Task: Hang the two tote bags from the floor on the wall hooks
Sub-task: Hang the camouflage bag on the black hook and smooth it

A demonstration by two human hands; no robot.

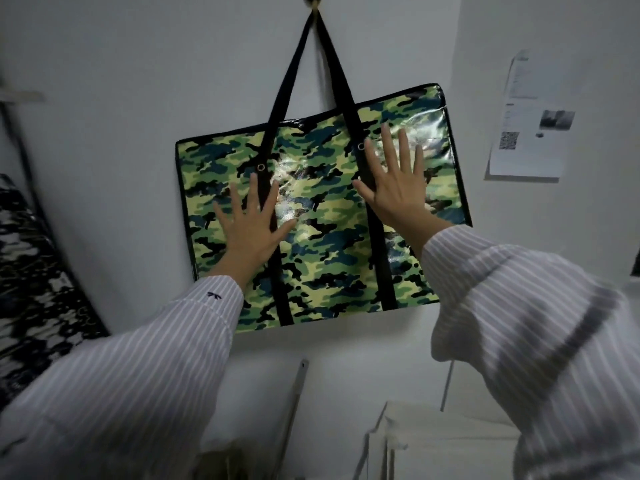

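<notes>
A glossy green camouflage tote bag with black straps hangs flat against the white wall, its handles looped over a dark hook at the top edge of the view. My left hand lies spread on the bag's lower left part, over the left strap. My right hand lies spread on its upper right part, beside the right strap. Both palms face the bag and hold nothing. A second bag with a black and white pattern hangs at the far left, partly cut off by the frame.
A printed paper sheet is stuck to the wall at the right. Below the bag stand a thin leaning rod and pale furniture or boxes. My striped sleeves fill the lower part of the view.
</notes>
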